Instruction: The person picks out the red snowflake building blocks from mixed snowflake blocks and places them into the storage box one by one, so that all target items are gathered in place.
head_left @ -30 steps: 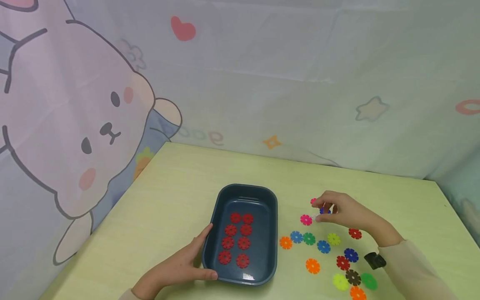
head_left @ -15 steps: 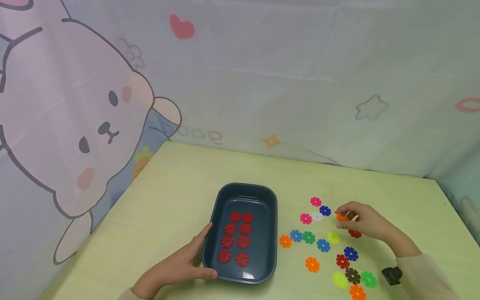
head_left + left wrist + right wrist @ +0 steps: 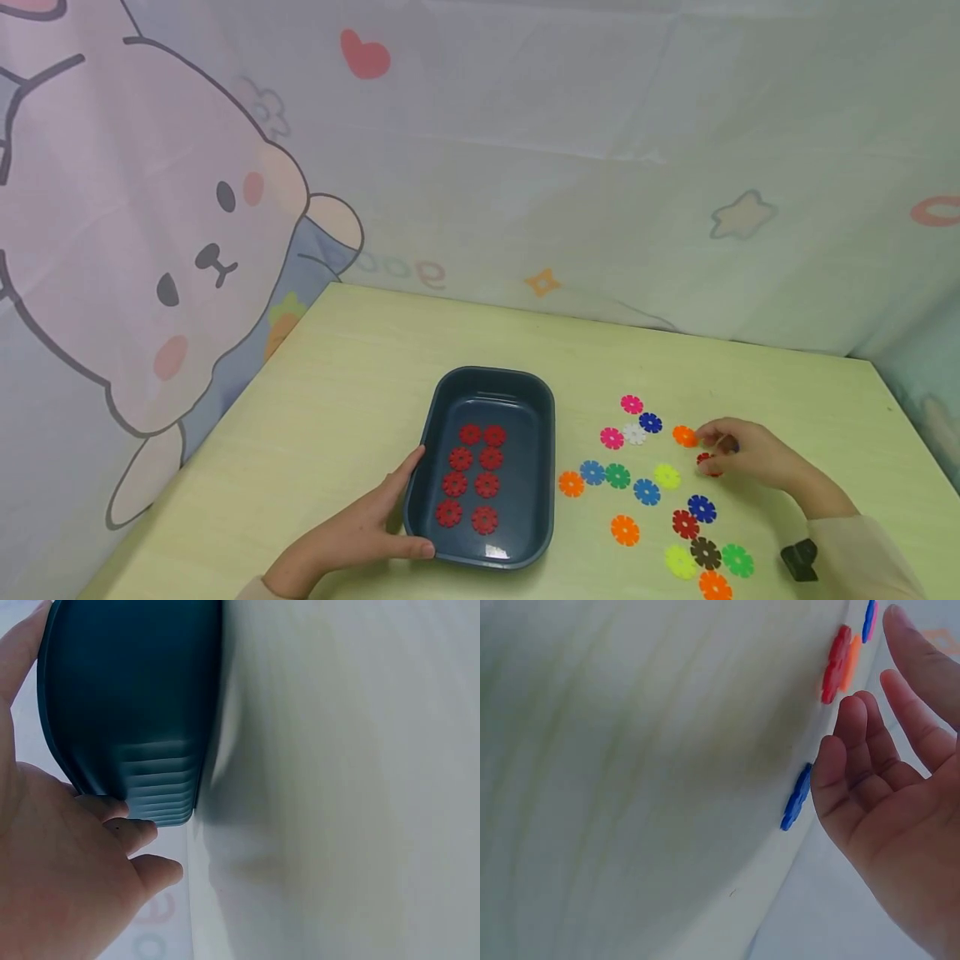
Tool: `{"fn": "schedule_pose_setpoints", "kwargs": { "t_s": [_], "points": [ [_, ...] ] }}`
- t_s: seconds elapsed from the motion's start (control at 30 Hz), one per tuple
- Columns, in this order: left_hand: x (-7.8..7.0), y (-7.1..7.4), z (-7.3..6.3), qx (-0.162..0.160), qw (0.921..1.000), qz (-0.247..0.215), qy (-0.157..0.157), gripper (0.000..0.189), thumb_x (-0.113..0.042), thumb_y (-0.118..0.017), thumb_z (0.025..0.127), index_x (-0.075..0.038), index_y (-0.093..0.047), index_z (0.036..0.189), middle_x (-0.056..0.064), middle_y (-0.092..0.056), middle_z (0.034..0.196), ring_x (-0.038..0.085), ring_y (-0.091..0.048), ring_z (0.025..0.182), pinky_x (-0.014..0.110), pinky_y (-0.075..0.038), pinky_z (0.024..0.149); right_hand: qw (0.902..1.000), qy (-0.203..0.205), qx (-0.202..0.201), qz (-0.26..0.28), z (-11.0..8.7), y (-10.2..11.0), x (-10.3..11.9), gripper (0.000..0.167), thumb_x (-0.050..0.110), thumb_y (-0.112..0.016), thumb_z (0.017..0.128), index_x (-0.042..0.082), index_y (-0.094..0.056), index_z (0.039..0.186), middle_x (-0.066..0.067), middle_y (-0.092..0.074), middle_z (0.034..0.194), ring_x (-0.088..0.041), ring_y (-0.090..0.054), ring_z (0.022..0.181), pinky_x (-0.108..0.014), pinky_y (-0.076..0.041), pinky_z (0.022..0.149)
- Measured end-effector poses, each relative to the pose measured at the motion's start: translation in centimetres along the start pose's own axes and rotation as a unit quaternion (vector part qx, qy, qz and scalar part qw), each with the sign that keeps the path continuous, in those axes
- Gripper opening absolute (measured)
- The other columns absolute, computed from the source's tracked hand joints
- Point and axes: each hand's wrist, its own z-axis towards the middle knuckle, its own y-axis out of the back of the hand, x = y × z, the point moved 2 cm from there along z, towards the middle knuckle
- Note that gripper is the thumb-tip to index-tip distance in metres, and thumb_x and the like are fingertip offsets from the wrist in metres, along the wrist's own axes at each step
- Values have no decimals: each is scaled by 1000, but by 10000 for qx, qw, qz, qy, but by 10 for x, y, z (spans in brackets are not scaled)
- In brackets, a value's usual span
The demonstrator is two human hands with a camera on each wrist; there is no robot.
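At the left of a dark blue tray [image 3: 525,467], my left hand [image 3: 360,525] holds the near corner, thumb at the near end and fingers along the left wall. The left wrist view shows several fingertips against the tray's outer side. Inside lie several red flower-shaped discs [image 3: 487,484] in two columns. My right hand [image 3: 757,454] hovers low over the table with loosely bent fingers and nothing held. Below its thumb is a red disc [image 3: 705,461], partly hidden; an orange disc [image 3: 684,436] lies by the fingertips. A blue disc [image 3: 796,797] rests near the right fingers in the right wrist view.
Many loose discs lie right of the tray, among them pink [image 3: 611,438], white [image 3: 634,433], green [image 3: 618,476], dark brown [image 3: 706,552] and yellow [image 3: 681,562] ones. A printed cloth [image 3: 600,167] hangs behind the table [image 3: 375,350]. A black device [image 3: 799,559] sits by the right sleeve.
My right hand has moved rightward from over the white and blue discs, past the orange disc, to above the red disc. The left hand and tray stay put.
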Motion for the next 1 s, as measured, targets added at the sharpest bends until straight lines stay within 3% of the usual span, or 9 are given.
{"fn": "schedule_pose_setpoints", "kwargs": {
  "t_s": [0.37, 1.0],
  "points": [
    [-1, 0, -1, -37, 10000, 33, 9, 112, -32, -80, 79, -19, 0, 156, 13, -4, 162, 39, -4, 146, 65, -15, 110, 9991, 26, 106, -407, -3, 2, -13, 43, 26, -81, 77, 1, -65, 108, -6, -62, 102, -16, -51, 86, -22, -48, 72],
    [-2, -1, -1, -79, 9999, 49, 49, 111, -33, -80, 79, -21, -1, 156, 12, -5, 162, 38, -5, 146, 65, -16, 110, 9984, -110, 437, -335, -1, 3, -12, 35, 23, -79, 79, 0, -64, 101, -4, -59, 93, -19, -51, 85, -24, -47, 71]
  ]
}}
